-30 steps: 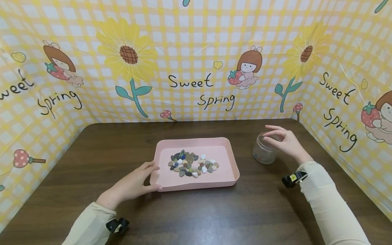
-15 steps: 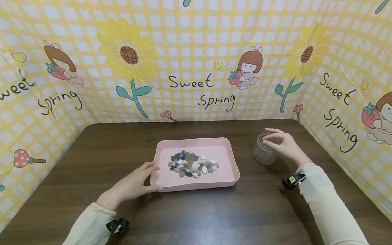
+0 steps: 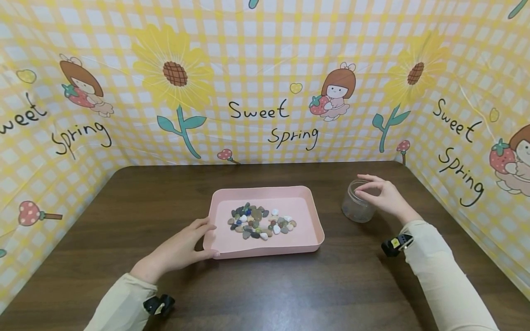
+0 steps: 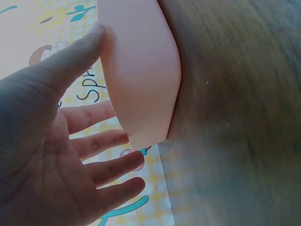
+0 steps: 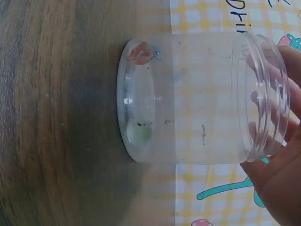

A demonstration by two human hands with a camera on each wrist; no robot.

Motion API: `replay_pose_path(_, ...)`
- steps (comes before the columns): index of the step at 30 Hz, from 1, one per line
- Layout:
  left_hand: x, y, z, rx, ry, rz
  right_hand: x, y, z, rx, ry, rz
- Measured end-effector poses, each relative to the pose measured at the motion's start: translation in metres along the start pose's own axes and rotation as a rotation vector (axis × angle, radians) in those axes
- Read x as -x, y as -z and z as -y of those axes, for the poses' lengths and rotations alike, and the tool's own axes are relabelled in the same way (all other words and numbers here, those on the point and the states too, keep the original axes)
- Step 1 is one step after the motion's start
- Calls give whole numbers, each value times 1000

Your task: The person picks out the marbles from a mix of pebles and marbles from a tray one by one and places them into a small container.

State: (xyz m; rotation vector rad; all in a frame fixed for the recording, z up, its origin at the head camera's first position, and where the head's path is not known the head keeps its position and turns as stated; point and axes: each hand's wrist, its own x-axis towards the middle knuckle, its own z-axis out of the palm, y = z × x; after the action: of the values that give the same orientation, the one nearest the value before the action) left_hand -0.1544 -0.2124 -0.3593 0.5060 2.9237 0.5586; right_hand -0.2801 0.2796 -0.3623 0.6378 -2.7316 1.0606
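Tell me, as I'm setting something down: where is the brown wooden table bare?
Bare: in front of the pink rectangular tray, between cream cloth sleeves; between tray and clear cylindrical jar. Crowded: tray centre, multicoloured pebbles; tray's left end, left hand; jar mouth, right hand.

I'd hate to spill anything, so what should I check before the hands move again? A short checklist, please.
1. Tray resting on the table: ok.
2. Pebbles well inside the tray: ok, grouped around its middle.
3. Left hand at the tray: ok, thumb touching its left end.
4. Jar upright and uncapped: ok.
5. Jar empty: not ok, a few coloured pieces lie at its bottom.
6. Right hand free of the jar's rim: cannot tell; its fingers are at the opening.
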Motion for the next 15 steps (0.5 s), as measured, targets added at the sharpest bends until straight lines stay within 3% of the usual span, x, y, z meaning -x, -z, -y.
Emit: replay_pose_path(15,0,1,-1,-4,-3,3,-8,8,27,-1,58,-61)
